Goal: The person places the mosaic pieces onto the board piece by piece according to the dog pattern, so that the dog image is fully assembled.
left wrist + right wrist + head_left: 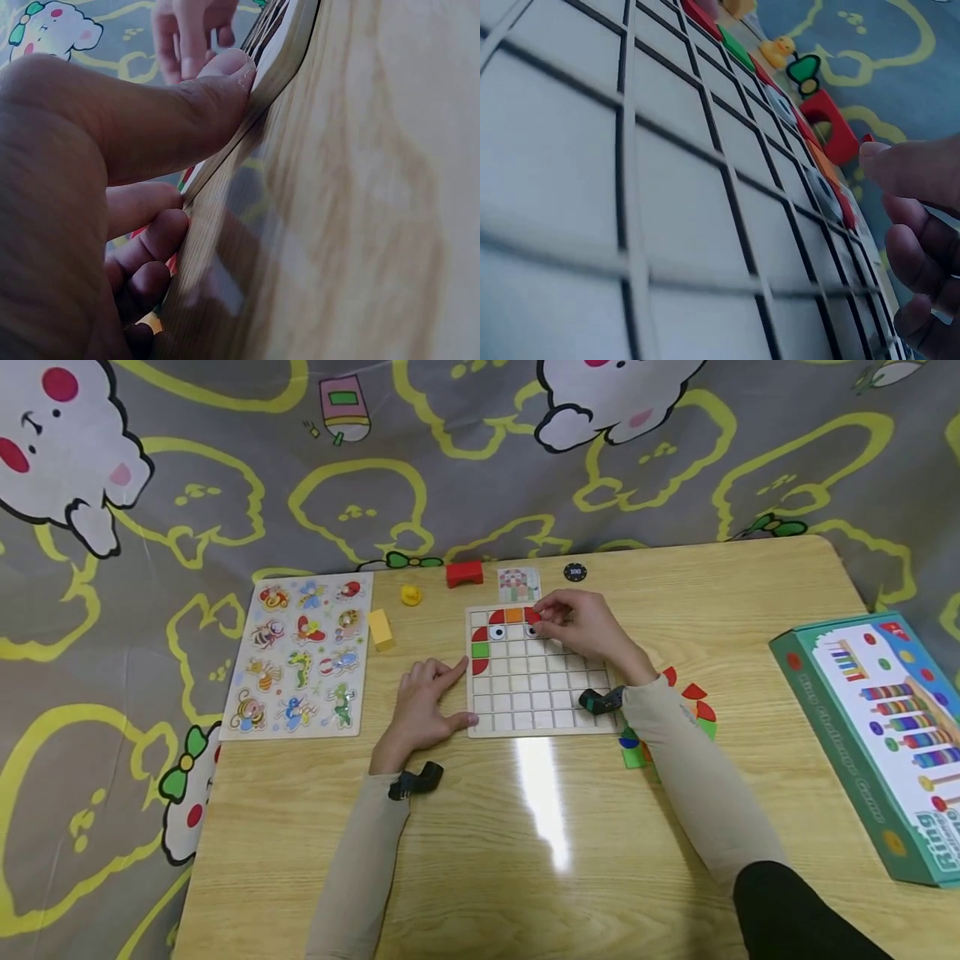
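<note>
A white gridded board [543, 685] with a wooden rim lies on the table. Along its top and left squares sit red quarter-round tiles [480, 667], a green tile [480, 649], an orange tile [513, 615] and two eye tiles [497, 632]. My left hand [423, 706] rests at the board's left edge, thumb and forefinger spread and touching the rim. Over the board's upper part, my right hand [581, 625] pinches a small red piece [868, 138] between thumb and finger; most of it is hidden by the fingertips.
Loose red, green and blue tiles [633, 757] lie partly under the right forearm. A pattern card [519, 585], a black chip [575, 572], a red block [465, 573], a yellow duck [410, 595] and a yellow block [381, 630] surround the board. An insect puzzle [296, 656] lies left, a game box [877, 743] right.
</note>
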Demonstrator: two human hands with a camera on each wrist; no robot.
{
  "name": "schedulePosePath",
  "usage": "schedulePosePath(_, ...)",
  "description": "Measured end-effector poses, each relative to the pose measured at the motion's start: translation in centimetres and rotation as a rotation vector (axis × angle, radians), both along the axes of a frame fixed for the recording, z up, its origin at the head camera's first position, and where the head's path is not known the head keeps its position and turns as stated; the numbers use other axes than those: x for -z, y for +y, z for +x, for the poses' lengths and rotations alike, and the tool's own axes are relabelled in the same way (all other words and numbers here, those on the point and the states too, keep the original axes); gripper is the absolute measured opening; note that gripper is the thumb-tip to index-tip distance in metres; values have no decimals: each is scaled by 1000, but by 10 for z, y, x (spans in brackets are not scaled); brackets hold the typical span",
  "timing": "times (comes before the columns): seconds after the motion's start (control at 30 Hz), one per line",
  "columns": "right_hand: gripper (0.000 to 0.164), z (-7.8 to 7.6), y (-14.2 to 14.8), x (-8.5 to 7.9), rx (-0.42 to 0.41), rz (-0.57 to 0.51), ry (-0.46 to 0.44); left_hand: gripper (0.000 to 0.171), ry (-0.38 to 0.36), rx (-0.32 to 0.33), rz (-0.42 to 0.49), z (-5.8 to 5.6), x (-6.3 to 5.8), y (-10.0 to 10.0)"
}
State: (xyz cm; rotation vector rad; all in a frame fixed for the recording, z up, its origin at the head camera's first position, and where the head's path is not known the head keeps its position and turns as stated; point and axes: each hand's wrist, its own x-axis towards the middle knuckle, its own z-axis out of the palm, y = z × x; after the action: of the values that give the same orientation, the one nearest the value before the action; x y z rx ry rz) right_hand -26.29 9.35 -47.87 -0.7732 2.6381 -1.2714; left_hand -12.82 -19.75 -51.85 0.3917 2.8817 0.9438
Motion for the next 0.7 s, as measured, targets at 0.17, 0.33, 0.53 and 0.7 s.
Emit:
schedulePosePath(0.17, 21, -6, -19, 5, -41, 31, -17, 90, -6, 1, -6, 0, -3, 0)
schedulePosePath(0.33, 19, -4, -26, 6, -54, 103, -36, 90, -2, 2, -9, -1, -4, 0)
schedulePosePath(0.53, 19, -3, -29, 4, -59, 140, -24, 90, -2, 3, -15, -1, -4, 0)
schedulePosePath(0.7, 18, -3, -31, 6, -63, 153, -14, 90, -1, 2, -7, 0, -3, 0)
